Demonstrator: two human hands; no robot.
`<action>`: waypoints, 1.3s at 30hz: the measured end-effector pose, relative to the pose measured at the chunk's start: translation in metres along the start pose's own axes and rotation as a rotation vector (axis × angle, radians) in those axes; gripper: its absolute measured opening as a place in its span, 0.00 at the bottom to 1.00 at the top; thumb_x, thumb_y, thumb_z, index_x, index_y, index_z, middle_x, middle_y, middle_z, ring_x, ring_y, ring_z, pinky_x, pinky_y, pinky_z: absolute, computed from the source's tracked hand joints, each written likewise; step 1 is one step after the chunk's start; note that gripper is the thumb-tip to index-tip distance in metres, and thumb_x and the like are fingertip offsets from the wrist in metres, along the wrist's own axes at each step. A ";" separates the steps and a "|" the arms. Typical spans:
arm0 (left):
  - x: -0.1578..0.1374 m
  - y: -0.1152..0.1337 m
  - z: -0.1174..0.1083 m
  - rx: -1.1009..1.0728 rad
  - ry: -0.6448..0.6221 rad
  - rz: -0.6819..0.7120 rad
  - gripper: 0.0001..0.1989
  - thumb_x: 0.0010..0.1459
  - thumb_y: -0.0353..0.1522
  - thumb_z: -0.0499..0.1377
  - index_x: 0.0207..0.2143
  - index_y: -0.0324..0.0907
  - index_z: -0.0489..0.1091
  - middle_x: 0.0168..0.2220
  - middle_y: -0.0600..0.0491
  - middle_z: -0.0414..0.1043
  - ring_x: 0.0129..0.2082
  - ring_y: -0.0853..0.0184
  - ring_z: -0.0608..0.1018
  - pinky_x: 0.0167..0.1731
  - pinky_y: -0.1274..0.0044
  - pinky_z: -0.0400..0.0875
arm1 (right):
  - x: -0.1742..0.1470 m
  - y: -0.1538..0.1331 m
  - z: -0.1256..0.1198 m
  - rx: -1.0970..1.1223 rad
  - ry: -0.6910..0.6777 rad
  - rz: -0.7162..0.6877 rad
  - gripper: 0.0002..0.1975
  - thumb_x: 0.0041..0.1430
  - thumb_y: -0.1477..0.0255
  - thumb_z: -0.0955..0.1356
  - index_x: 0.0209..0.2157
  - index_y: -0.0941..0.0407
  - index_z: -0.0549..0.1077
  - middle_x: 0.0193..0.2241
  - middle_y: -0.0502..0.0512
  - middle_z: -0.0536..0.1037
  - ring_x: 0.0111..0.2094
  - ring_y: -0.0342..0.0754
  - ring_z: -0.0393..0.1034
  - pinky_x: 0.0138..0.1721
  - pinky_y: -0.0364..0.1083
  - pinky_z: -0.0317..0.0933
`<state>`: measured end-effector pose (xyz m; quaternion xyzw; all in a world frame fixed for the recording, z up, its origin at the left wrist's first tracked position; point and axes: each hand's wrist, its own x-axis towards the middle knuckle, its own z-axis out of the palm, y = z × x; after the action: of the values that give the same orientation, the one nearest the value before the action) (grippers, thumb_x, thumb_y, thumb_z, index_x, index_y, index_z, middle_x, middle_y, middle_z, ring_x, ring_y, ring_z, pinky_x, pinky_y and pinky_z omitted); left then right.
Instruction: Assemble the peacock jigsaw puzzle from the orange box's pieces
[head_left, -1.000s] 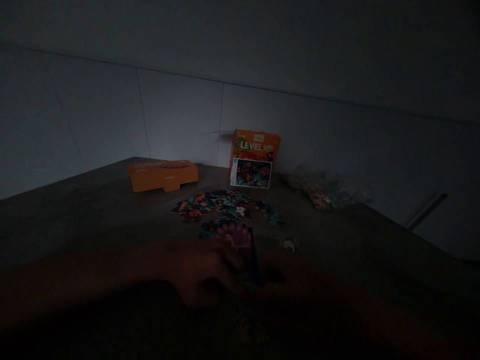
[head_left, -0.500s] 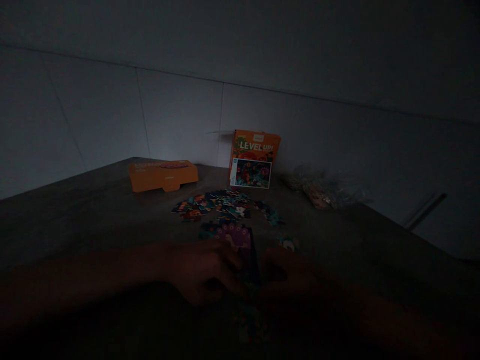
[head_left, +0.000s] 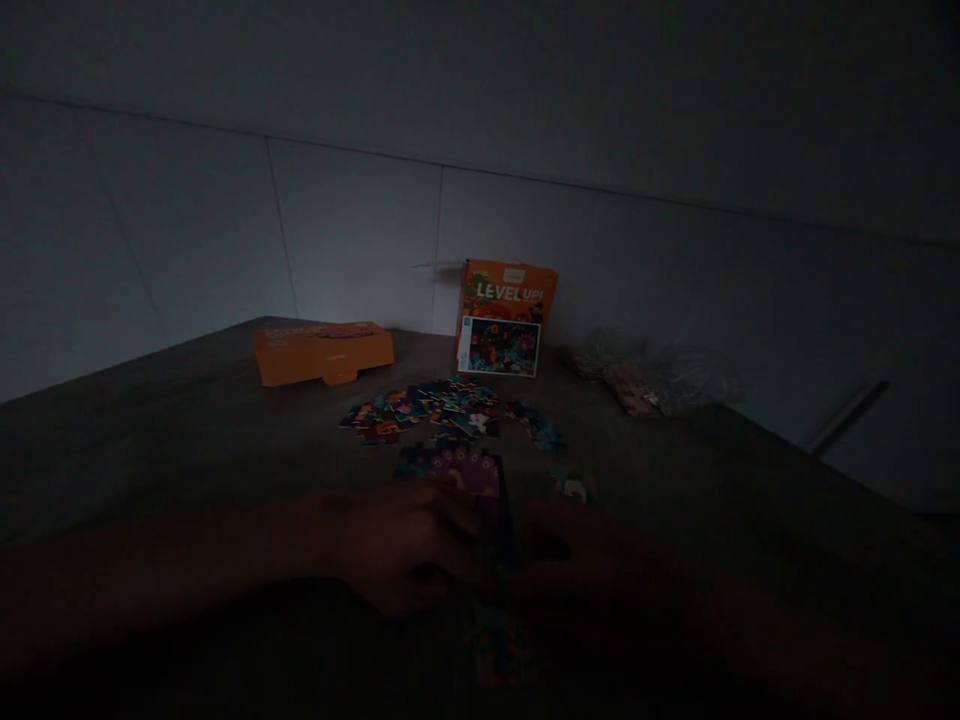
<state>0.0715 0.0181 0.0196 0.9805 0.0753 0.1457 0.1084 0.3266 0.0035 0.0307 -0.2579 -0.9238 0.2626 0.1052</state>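
Observation:
In very dim light, my left hand reaches in over the joined jigsaw section, fingers bent and their tips close together. My right hand is at the section's right edge, thumb and forefinger curved toward each other in a pinch. Both sets of fingertips nearly meet over the lower part of the section; what they hold is lost in the dark. The section shows a purple shape with round spots along its top. Its nearer part runs toward me below my hands. A few puzzle pieces lie just beyond my right hand.
A pile of loose puzzle pieces lies beyond the section, with more pieces to its right. An orange "LEVEL UP!" box stands upright behind. An orange box part is at left, crumpled clear plastic at right, near the wall.
The view has shifted very slightly. My left fingertips have moved a little toward my right hand; both hands otherwise stay at the same spot on the puzzle.

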 end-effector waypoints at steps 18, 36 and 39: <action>-0.006 -0.010 0.004 0.242 0.381 0.004 0.13 0.53 0.22 0.51 0.38 0.40 0.71 0.34 0.48 0.75 0.35 0.60 0.75 0.38 0.69 0.70 | -0.006 0.008 0.007 -0.407 0.150 -0.346 0.11 0.65 0.76 0.61 0.44 0.60 0.72 0.34 0.57 0.71 0.31 0.46 0.61 0.30 0.44 0.56; -0.032 -0.024 -0.006 0.423 0.175 -0.444 0.14 0.58 0.25 0.54 0.45 0.41 0.74 0.47 0.44 0.67 0.46 0.56 0.72 0.44 0.65 0.73 | -0.009 -0.007 -0.002 -0.370 0.024 -0.242 0.07 0.64 0.72 0.66 0.38 0.56 0.77 0.37 0.56 0.72 0.32 0.43 0.64 0.29 0.41 0.55; -0.069 -0.033 -0.019 0.485 0.113 -0.383 0.17 0.61 0.27 0.54 0.50 0.44 0.73 0.52 0.44 0.67 0.51 0.54 0.72 0.51 0.65 0.72 | -0.009 -0.007 -0.001 -0.348 -0.020 -0.170 0.07 0.64 0.72 0.66 0.37 0.56 0.77 0.37 0.55 0.73 0.32 0.42 0.64 0.28 0.40 0.55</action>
<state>-0.0032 0.0410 0.0115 0.9361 0.2970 0.1546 -0.1076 0.3313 -0.0059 0.0347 -0.1907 -0.9747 0.0916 0.0714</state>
